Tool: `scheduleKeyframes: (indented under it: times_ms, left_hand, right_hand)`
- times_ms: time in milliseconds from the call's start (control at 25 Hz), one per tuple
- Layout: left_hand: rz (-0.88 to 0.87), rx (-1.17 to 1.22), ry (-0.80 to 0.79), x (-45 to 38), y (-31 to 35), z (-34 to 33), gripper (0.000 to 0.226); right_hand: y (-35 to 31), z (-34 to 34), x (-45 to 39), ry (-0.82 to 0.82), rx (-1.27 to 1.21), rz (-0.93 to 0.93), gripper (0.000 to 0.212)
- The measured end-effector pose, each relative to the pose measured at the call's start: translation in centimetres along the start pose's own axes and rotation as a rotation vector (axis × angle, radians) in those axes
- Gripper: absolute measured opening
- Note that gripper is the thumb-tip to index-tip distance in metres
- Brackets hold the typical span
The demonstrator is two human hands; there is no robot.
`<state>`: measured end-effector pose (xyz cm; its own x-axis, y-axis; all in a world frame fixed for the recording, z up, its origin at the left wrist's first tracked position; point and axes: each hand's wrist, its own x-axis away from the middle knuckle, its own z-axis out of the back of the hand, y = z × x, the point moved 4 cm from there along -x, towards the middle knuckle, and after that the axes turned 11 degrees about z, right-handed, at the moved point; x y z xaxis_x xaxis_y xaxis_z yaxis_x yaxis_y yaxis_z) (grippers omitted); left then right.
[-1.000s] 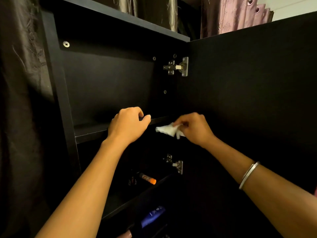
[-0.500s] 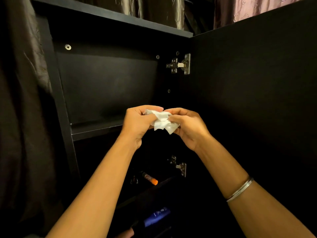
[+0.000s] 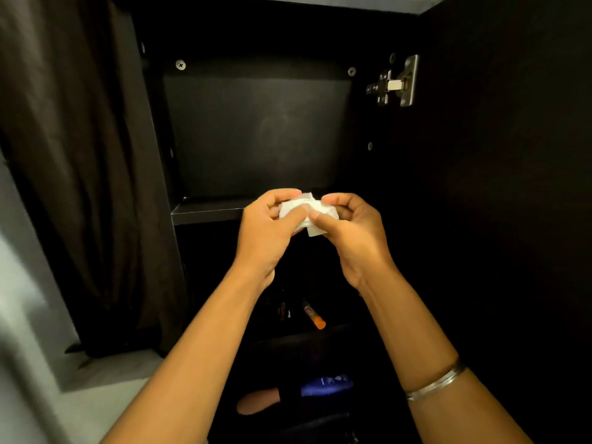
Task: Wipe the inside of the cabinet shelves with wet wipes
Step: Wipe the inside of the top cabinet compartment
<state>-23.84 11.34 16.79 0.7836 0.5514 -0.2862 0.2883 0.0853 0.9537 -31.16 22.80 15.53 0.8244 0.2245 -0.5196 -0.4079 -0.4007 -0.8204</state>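
Both hands up in front of the open cabinet (image 3: 256, 129) — left hand (image 3: 267, 229) and right hand (image 3: 355, 233) each pinching the crumpled white wet wipe (image 3: 307, 211) between them, just above the shelf (image 3: 208, 211) edge.

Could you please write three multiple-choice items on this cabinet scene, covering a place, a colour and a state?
1. Where is the wet wipe?
A. flat on the shelf
B. between both hands
C. on the floor

2. What colour is the marker's cap on the lower shelf?
A. orange
B. green
C. white

3. How is the cabinet door?
A. shut
B. missing
C. swung open

Answers: 1 B, left hand and right hand both pinch it; 2 A, the tip shows orange; 3 C, the hinge and interior are exposed.
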Motion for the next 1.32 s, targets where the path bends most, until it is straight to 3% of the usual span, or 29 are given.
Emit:
scheduleKeyframes:
  times_ms: [120,320,520,720,960,1160,1320]
  left_hand:
    - [0.083,0.057,-0.001,-0.1,-0.6,0.5,0.019]
    - [0.080,0.071,0.199,0.2,-0.7,1.6,0.016]
    - [0.235,0.306,0.123,0.9,-1.3,1.6,0.016]
    - [0.216,0.070,0.002,1.6,-2.2,2.3,0.015]
    - [0.144,-0.045,0.094,1.6,-2.3,5.4,0.024]
    - [0.165,-0.076,0.080,2.0,-4.0,7.3,0.034]
    - [0.198,-0.018,0.032,3.5,-7.4,7.6,0.024]
  right_hand:
    - [0.1,-0.4,-0.5,-0.056,-0.078,-0.037,0.027]
    - [0.4,-0.9,-0.4,-0.096,0.060,-0.012,0.014]
    - [0.5,-1.4,-0.4,-0.149,0.080,0.032,0.022]
    - [0.7,-2.1,0.2,-0.177,0.092,0.074,0.020]
    - [0.5,-3.9,1.3,-0.240,0.116,0.041,0.020]
    - [2.2,-4.7,3.1,-0.410,0.407,0.033,0.013]
    - [4.4,-3.9,5.6,-0.275,0.269,-0.078,0.010]
